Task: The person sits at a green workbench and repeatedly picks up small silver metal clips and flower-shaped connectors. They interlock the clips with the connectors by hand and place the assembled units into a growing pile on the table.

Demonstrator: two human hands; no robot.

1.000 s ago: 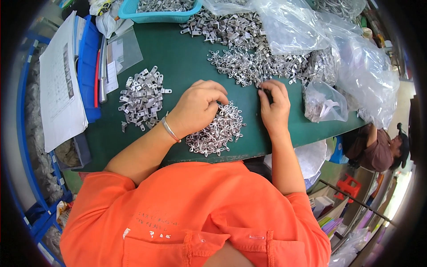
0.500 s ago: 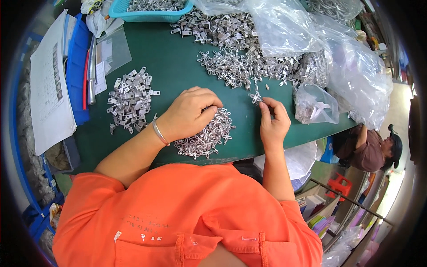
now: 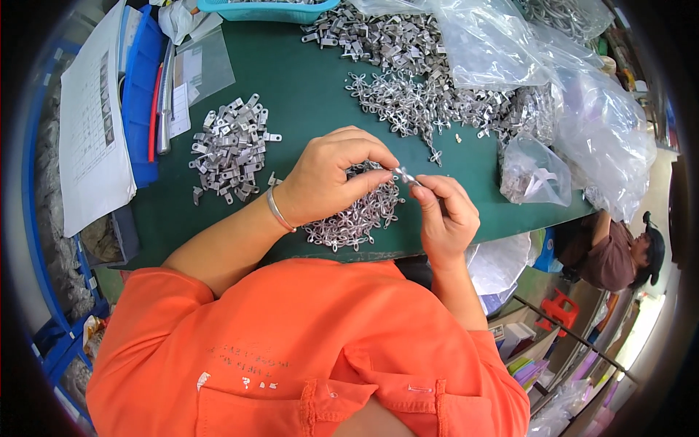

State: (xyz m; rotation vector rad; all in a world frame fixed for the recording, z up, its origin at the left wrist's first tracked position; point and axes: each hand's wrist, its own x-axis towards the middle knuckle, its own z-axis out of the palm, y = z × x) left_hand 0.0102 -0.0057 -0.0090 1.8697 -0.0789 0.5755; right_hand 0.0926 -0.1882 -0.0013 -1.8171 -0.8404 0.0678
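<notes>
Both your hands meet on one small metal piece (image 3: pixel 405 175), just above the near pile of linked metal parts (image 3: pixel 354 215) on the green table (image 3: pixel 306 87): left hand (image 3: pixel 331 175) and right hand (image 3: pixel 444 213) each pinch it between fingertips.

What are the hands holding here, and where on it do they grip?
Both hands, left hand and right hand, pinch one small metal part between fingertips, one at each end.

Left hand (image 3: pixel 331 178) and right hand (image 3: pixel 444 215) meet, fingertips pinched together
</notes>
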